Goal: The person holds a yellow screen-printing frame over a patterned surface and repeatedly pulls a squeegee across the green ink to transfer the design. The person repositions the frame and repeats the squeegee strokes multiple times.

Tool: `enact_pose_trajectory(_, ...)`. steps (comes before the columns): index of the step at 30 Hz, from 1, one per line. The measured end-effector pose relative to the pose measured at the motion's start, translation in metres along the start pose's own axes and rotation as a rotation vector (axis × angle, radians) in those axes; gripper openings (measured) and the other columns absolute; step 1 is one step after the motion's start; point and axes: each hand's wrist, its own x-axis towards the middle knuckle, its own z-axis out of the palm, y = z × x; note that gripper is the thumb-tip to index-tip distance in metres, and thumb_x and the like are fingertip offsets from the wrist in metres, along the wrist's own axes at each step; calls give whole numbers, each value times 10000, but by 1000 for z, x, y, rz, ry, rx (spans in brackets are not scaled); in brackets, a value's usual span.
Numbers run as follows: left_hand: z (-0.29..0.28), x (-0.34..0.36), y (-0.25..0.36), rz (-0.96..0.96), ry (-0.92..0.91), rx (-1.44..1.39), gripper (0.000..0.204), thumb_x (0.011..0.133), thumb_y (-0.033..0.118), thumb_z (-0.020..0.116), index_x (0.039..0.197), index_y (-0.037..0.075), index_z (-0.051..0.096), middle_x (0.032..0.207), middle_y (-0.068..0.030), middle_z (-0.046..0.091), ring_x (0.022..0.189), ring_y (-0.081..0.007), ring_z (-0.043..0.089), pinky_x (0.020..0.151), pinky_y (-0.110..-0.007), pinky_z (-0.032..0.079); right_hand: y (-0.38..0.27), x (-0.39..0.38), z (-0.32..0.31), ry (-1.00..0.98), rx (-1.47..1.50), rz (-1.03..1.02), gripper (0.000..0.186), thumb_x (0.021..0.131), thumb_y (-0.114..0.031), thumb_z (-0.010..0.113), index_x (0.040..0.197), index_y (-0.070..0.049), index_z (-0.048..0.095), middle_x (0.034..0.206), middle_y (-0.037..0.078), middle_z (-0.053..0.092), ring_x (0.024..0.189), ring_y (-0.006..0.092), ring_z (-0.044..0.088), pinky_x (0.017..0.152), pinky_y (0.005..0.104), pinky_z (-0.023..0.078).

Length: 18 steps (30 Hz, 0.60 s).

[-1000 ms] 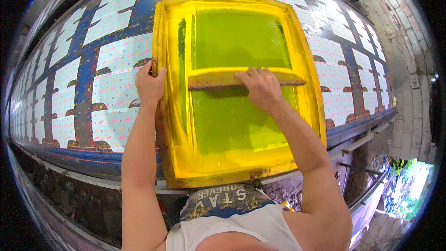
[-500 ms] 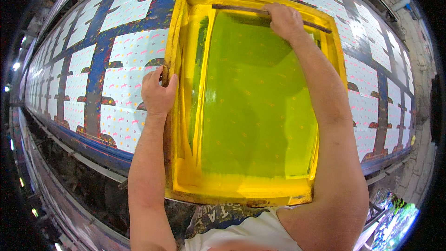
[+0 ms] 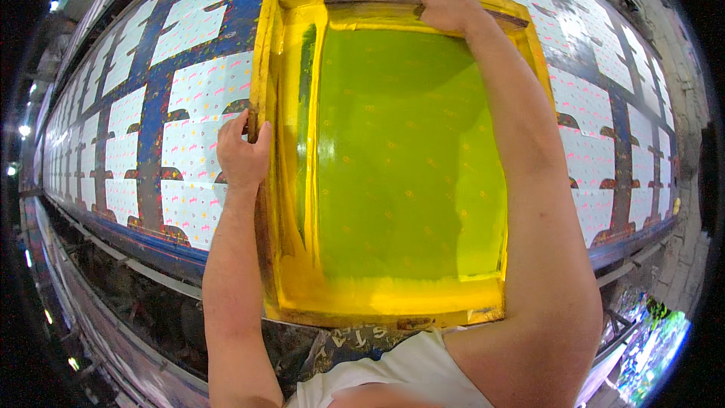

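A large yellow screen-printing frame (image 3: pixel 269 53) lies flat before me, its mesh (image 3: pixel 400 159) showing green with a faint small pattern beneath. My right hand (image 3: pixel 453 7) is closed around a dark, long squeegee (image 3: pixel 370 1) at the far end of the frame. A band of yellow ink (image 3: pixel 362 24) lies along the near side of the squeegee. At the left side, my left hand (image 3: pixel 243 153) grips the outer edge of the frame, thumb toward me and fingers round a dark part there. My right forearm covers part of the frame's right side.
The long blue printing table (image 3: pixel 162 91) carries rows of white printed sheets (image 3: pixel 208 87) with small pink and orange motifs, on both sides of the frame and beyond it. Dark curved shapes show at the sheets' edges. A paved strip (image 3: pixel 683 143) runs along the far right.
The frame and both hands sit slightly farther left in view. My right hand and the squeegee are closer to the frame's far edge, and a yellow ink band now shows on the near side.
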Motion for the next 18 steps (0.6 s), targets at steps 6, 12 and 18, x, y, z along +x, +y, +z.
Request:
enact_pose_trajectory(6, 3, 0, -5, 62, 25, 90, 490, 934, 312, 853, 1296, -8, 769, 1209, -205, 778, 1154, -410, 718, 1028, -511, 575, -35, -70, 8, -8, 73, -99, 332, 833, -257, 721, 1079, -63, 829, 1080, 233, 817, 1053, 452, 790, 930, 595, 631)
enact_pose_trajectory(12, 7, 7, -10, 56, 18, 51, 498, 898, 354, 868, 1270, 32, 792, 1230, -161, 791, 1200, -377, 711, 1052, -478, 580, -100, -181, 2, -150, 106, 5, 298, 816, -145, 714, 1094, -127, 820, 1075, 210, 811, 1059, 456, 766, 937, 576, 610)
enact_pose_trajectory(18, 12, 8, -10, 75, 45, 65, 490, 913, 379, 826, 1279, 54, 795, 1257, -155, 790, 1222, -373, 712, 1059, -487, 579, -170, -290, -3, -187, 134, 63, 264, 787, -123, 715, 1033, -139, 808, 1008, 201, 805, 1015, 459, 768, 895, 586, 605)
